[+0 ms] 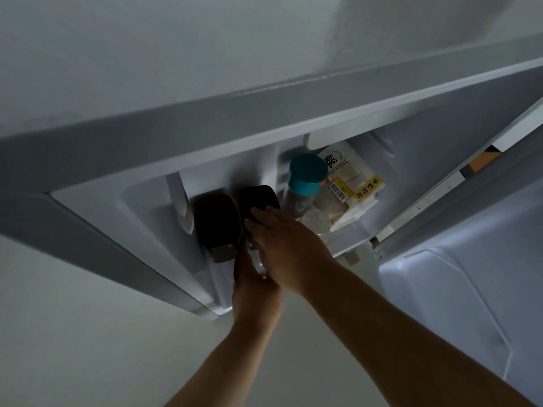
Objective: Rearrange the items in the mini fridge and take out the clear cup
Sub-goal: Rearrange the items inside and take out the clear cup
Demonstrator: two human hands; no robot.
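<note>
Inside fridge (147, 218): compartment seen from above, dim; its top edge hides the rear of the interior.
Dark containers: two, side by side at left; left one (217, 227) brownish, right one (258, 201) black-topped; contents cannot be told.
Right hand (289, 248): fingers extended and nearly flat, tips resting on the black-topped container; it grips nothing visible.
Left hand (254, 292): under the right hand, fingers curled around something clear (260, 267); mostly covered, so whether this is the clear cup cannot be told.
Bottle (304, 183): clear body, teal cap, upright, just right of the black-topped container; lower part hidden by the right hand.
Bread bag (349, 189): leaning at right behind the bottle, yellow label, barcode; small print unreadable.
Door (458, 289): open at right, cut off by the frame edge.
</note>
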